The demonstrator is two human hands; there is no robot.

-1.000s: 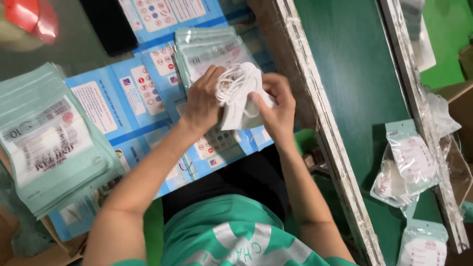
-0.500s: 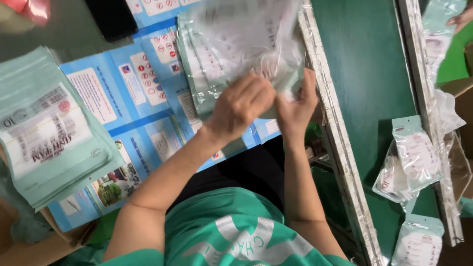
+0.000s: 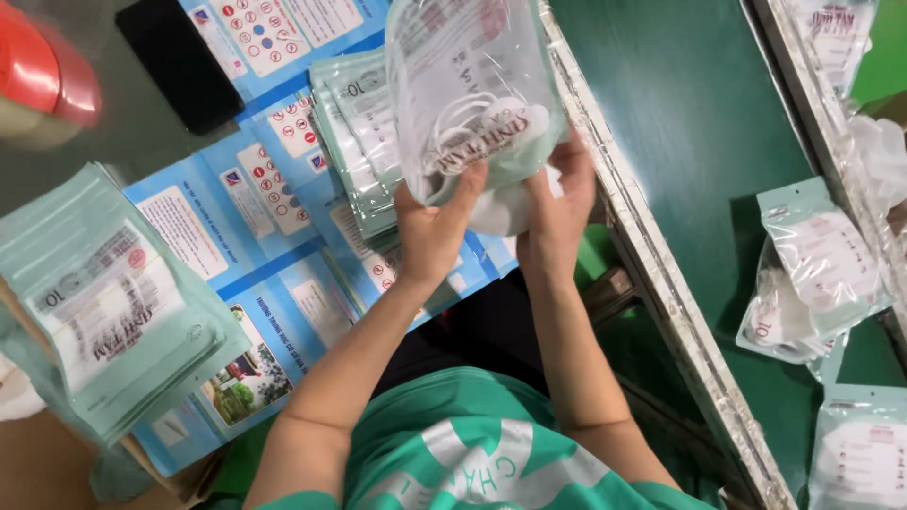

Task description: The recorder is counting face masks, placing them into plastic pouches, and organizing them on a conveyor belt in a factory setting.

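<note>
My left hand grips the lower edge of a clear and pale-green plastic pouch, held upright in front of me. My right hand holds a bundle of white face masks at the pouch's open bottom; part of the bundle with its ear loops shows through the clear plastic. Behind the pouch lies a stack of flat empty pouches on blue printed sheets.
A thick stack of the same green pouches lies at my left. A green conveyor belt runs along my right, with filled pouches on it. A black phone and a red object lie at the far left.
A second ago both hands held the bare mask bundle. Then my left hand lifted a pouch, and now the masks are partly inside it.
</note>
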